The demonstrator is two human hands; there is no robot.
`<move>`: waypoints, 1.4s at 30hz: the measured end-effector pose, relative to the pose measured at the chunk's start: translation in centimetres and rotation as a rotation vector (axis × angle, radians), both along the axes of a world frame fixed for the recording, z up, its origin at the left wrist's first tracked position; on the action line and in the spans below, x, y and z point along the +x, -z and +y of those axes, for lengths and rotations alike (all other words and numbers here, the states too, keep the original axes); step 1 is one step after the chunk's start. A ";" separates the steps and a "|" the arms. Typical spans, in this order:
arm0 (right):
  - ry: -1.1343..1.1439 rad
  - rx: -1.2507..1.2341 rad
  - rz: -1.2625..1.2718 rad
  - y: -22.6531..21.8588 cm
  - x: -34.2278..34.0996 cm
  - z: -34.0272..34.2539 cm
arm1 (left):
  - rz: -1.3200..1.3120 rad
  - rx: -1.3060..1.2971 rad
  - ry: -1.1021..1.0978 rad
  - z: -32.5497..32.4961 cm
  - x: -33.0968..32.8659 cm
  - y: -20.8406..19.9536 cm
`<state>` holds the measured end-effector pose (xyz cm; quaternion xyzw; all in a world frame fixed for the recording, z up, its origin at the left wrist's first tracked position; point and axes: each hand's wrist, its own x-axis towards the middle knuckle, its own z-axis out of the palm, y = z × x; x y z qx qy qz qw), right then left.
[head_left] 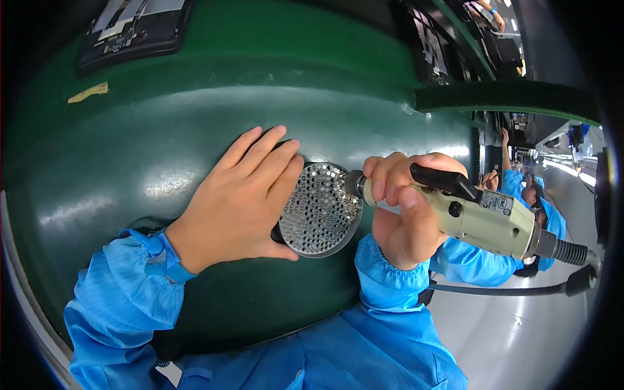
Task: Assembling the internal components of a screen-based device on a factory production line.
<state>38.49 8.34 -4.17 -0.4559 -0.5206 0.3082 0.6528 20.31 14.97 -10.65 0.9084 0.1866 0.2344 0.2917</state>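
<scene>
A round metal disc (320,209), full of small holes, lies on the green work surface (195,117) near its front edge, tilted slightly toward the viewer. The left hand (237,201) lies flat beside it with fingers spread and extended, covering a dark object whose edge shows at the fingertips; the thumb runs along the disc's lower left rim and touches it. The right hand (406,208) is wrapped tight around a cream-coloured power screwdriver (481,218) that lies nearly level, its dark tip meeting the disc's upper right rim. A black lever sits on top of the tool body, and a small pale rectangular label is stuck on its side just behind the lever. A dark hose (572,253) leaves the tool's rear end toward the right.

A strip of tan tape (88,92) is stuck on the green surface at the far left. Beyond it a black tray (130,29) with pale rectangular pieces rests at the far edge. Another dark tray (432,45) stands at the upper right.

The green surface is open between the hands and the far trays. Its curved front edge runs just below both blue sleeves (130,292). To the right, past the table's edge, other people in blue garments (526,188) sit along a pale aisle.
</scene>
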 end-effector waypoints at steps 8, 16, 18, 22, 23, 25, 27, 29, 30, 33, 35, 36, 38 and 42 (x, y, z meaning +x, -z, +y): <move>-0.023 -0.014 0.079 0.9 0.2 0.5 | 0.009 0.006 -0.010 0.0 -0.1 -0.1; -0.008 -0.034 0.095 1.1 0.3 0.5 | 0.002 0.027 -0.008 -0.1 0.1 0.2; -0.011 -0.038 0.083 1.0 0.3 0.5 | -0.006 0.034 -0.008 0.0 0.1 0.2; -0.029 -0.044 0.089 0.9 0.3 0.5 | 0.007 0.046 -0.008 -0.1 0.0 0.0; -0.021 -0.054 0.097 0.9 0.2 0.4 | 0.003 0.040 -0.011 -0.1 -0.1 0.0; -0.012 -0.061 0.102 0.9 0.1 0.4 | -0.005 0.037 -0.014 -0.1 0.0 0.1; 0.034 -0.077 0.146 0.8 -0.1 0.4 | 0.013 0.048 -0.003 -0.1 -0.1 0.1; 0.031 -0.074 0.147 0.8 -0.1 0.5 | 0.013 0.051 -0.008 -0.1 -0.2 0.1; 0.032 -0.074 0.147 0.9 -0.1 0.4 | 0.013 0.051 -0.011 -0.1 -0.1 0.1; 0.010 -0.044 0.076 1.1 0.1 0.4 | 0.007 0.054 -0.013 -0.1 0.0 0.1; -0.011 -0.031 0.064 0.9 0.0 0.3 | -0.003 0.055 -0.013 -0.2 -0.1 0.1; -0.034 -0.023 0.062 1.0 0.1 0.3 | -0.005 0.052 -0.015 -0.2 -0.1 0.1; -0.043 -0.022 0.081 1.1 0.3 0.3 | 0.000 0.051 -0.016 -0.2 -0.1 0.0; -0.027 -0.016 0.091 1.4 0.5 0.3 | -0.001 0.036 -0.012 -0.2 0.0 0.2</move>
